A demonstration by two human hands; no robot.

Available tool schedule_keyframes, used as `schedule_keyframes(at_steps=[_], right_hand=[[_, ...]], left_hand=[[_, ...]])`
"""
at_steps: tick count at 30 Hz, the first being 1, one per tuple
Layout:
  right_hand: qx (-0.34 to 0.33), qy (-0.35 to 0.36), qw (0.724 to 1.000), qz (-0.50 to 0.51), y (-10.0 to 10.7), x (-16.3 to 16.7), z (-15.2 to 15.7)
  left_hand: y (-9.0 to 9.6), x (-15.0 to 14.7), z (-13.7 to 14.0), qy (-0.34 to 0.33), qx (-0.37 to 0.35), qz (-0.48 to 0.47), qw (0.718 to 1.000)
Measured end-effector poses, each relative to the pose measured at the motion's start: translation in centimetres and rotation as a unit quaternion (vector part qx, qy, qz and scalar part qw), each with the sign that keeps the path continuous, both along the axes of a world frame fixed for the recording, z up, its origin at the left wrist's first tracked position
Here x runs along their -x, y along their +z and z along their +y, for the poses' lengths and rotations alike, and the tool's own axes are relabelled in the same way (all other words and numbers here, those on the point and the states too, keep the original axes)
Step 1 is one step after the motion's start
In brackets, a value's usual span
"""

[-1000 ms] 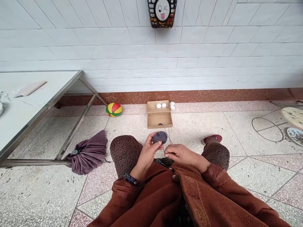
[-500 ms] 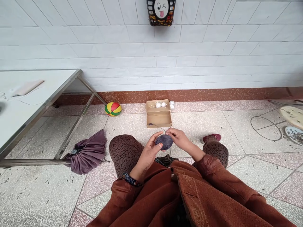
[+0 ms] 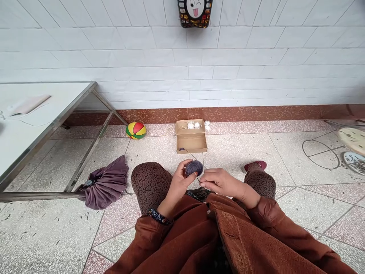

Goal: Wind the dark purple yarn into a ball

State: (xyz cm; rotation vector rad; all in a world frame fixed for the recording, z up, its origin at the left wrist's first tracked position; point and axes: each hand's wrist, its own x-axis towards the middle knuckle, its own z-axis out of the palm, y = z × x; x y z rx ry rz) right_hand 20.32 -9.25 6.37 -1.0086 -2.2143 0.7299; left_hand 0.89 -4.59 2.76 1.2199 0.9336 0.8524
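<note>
A ball of dark purple-grey yarn point(image 3: 194, 168) is held above my lap in my left hand point(image 3: 180, 180), the fingers and thumb wrapped around its left side. Just to its right, my right hand point(image 3: 216, 181) pinches the yarn strand point(image 3: 196, 157) close to the ball. That strand runs up and left to a small dark ball of yarn point(image 3: 181, 149) inside an open cardboard box point(image 3: 191, 144) on the floor. White balls of yarn point(image 3: 194, 125) lie in the lid part of the box, and more white balls point(image 3: 207, 125) rest beside it.
At left stands a metal-framed white table point(image 3: 51, 102). A folded purple umbrella point(image 3: 107, 184) leans under it, near a colourful ball point(image 3: 136, 130). A black basket point(image 3: 195, 13) hangs on the tiled wall. A stool with a wire ring base point(image 3: 352, 139) is at right.
My right hand has moved down from the top of the yarn ball to its lower right, drawing the strand along. The ball has turned and shifted slightly left in my left hand.
</note>
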Motion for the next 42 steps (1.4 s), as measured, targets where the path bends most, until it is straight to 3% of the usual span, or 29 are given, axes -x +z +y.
schedule_keyframes(at_steps=[4, 8, 10, 13, 15, 18, 22, 25, 27, 30, 36, 39, 42], right_hand=[[-0.029, -0.068, 0.997, 0.025, 0.6, -0.9, 2.3], [-0.014, -0.144, 0.989, 0.041, -2.6, -1.1, 3.6], [0.008, -0.158, 0.987, 0.043, -4.7, -0.7, 3.1], [0.039, -0.133, 0.99, 0.013, -6.6, 0.1, 1.3], [0.044, -0.084, 0.995, -0.009, -6.4, 0.6, 0.1], [0.029, -0.027, 0.999, -0.01, -4.2, 0.8, -1.0], [-0.005, -0.041, 0.999, 0.029, -0.4, 0.0, -0.4], [-0.027, -0.08, 0.996, 0.042, 1.0, -1.0, 1.4], [-0.039, -0.117, 0.992, 0.039, 0.8, -1.4, 2.7], [-0.041, -0.166, 0.984, 0.043, -1.5, -1.3, 3.9], [0.017, -0.161, 0.987, 0.012, -6.9, 0.4, 1.8], [0.03, -0.123, 0.992, -0.021, -7.1, 0.9, 0.3], [0.03, -0.059, 0.997, -0.028, -5.8, 1.1, -0.7]], left_hand=[[0.0, 0.0, -0.4, -0.075, -0.009, 0.008, 0.997], [0.9, 0.3, -0.8, -0.15, 0.013, -0.055, 0.987], [1.1, 0.3, -0.8, -0.137, 0.035, -0.102, 0.985], [0.8, 0.2, -0.5, -0.058, 0.066, -0.133, 0.987], [0.3, 0.1, -0.1, 0.0, 0.071, -0.109, 0.992], [-0.4, 0.0, 0.3, 0.044, 0.042, -0.033, 0.998], [-0.8, 0.1, 0.2, 0.001, -0.037, 0.042, 0.998], [-0.7, 0.1, -0.2, -0.067, -0.034, 0.015, 0.997], [-0.4, 0.1, -0.4, -0.108, -0.005, -0.015, 0.994], [0.4, 0.2, -0.8, -0.133, 0.031, -0.071, 0.988], [1.2, 0.4, -0.9, -0.087, 0.11, -0.163, 0.977], [1.0, 0.2, -0.7, -0.05, 0.104, -0.157, 0.981], [0.5, 0.1, -0.4, -0.007, 0.066, -0.108, 0.992]])
